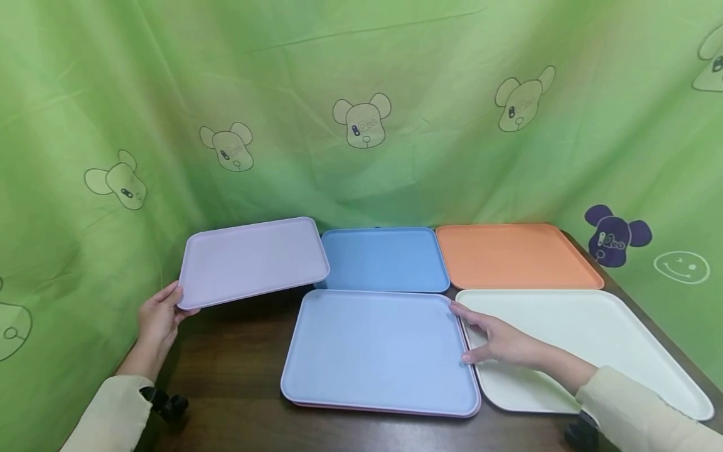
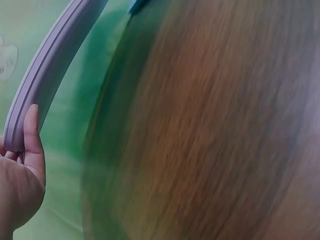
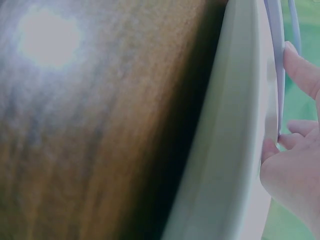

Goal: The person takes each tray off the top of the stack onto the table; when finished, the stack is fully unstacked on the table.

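Note:
My left hand [image 1: 158, 317] grips a lavender tray [image 1: 254, 260] by its near left corner and holds it tilted above the table. In the left wrist view, the thumb [image 2: 33, 137] lies along the tray's ridged rim [image 2: 42, 65]. A light blue tray [image 1: 378, 351] lies in front of me on top of a stack, with a pinkish rim [image 1: 390, 411] showing beneath. My right hand [image 1: 505, 339] reaches over a white tray [image 1: 576, 333], and its spread fingers touch the stack's right edge. In the right wrist view, that hand [image 3: 295, 170] is beside the stacked rims [image 3: 276, 65].
Behind the stack lie a blue tray [image 1: 384, 260] and an orange tray [image 1: 516, 254]. They sit on a dark wooden table [image 1: 231, 376]. A green curtain [image 1: 294, 75] with printed bear heads hangs around the back and sides.

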`<state>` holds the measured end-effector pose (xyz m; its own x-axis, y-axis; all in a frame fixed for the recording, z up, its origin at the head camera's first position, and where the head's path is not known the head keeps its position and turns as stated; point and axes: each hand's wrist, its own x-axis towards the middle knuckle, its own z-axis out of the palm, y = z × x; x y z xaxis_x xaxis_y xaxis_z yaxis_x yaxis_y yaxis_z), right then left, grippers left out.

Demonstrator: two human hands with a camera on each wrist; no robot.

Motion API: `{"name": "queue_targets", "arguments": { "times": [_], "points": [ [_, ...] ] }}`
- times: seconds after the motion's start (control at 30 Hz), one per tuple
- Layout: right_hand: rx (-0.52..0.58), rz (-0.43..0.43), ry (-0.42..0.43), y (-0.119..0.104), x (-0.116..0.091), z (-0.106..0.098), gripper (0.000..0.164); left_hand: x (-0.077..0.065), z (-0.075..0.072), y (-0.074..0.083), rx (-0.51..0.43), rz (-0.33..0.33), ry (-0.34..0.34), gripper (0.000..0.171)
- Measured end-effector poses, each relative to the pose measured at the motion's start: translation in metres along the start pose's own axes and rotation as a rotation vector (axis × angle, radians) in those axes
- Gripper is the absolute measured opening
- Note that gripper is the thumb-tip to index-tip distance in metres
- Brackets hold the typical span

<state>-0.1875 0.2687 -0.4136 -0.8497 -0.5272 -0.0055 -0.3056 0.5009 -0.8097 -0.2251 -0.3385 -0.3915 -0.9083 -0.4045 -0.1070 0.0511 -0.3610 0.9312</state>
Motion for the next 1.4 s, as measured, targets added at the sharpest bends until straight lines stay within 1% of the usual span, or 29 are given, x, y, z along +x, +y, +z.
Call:
{"name": "queue_targets", "arguments": {
  "times": [0.13,0.23,0.27,0.37,0.47,0.57,0.6,0.73,0.9,1.1,1.27,1.4],
  "points": [
    [-0.004,0.000,0.001,0.001,0.000,0.000,0.101,0.007,-0.011,0.000,-0.001,0.000,0.001,0.038],
    [-0.005,-0.004,0.002,0.001,0.000,0.000,0.100,0.013,-0.018,0.000,-0.005,0.001,-0.010,0.038],
    [-0.005,-0.007,0.001,0.001,0.000,0.000,0.100,0.015,-0.020,-0.001,0.011,0.009,-0.007,0.037],
    [-0.002,-0.007,0.003,0.000,-0.001,0.000,0.100,0.020,-0.022,-0.001,0.017,0.022,-0.002,0.035],
    [0.007,-0.008,0.003,0.000,-0.002,0.000,0.100,0.026,-0.022,-0.001,0.057,0.034,0.010,0.034],
    [0.013,-0.009,0.008,0.001,-0.002,0.000,0.099,0.030,-0.022,0.001,0.051,0.029,-0.008,0.034],
    [0.013,-0.011,0.004,0.001,-0.002,0.000,0.099,0.031,-0.023,0.002,0.059,0.019,-0.013,0.036],
    [0.005,-0.004,0.003,0.002,-0.001,0.000,0.099,0.033,-0.026,0.005,0.048,0.002,-0.032,0.038],
    [0.007,0.011,0.003,0.003,0.001,0.002,0.101,0.034,-0.029,0.006,0.069,-0.012,-0.017,0.040],
    [0.008,-0.006,0.000,0.001,0.000,0.001,0.100,0.036,-0.032,0.006,0.079,-0.036,-0.016,0.040],
    [0.016,0.003,0.003,0.001,0.000,0.002,0.100,0.038,-0.034,0.004,0.086,-0.051,-0.043,0.039],
    [0.021,-0.005,0.004,0.000,0.000,0.001,0.099,0.041,-0.036,0.002,0.078,-0.052,-0.081,0.037]
  ]
}}
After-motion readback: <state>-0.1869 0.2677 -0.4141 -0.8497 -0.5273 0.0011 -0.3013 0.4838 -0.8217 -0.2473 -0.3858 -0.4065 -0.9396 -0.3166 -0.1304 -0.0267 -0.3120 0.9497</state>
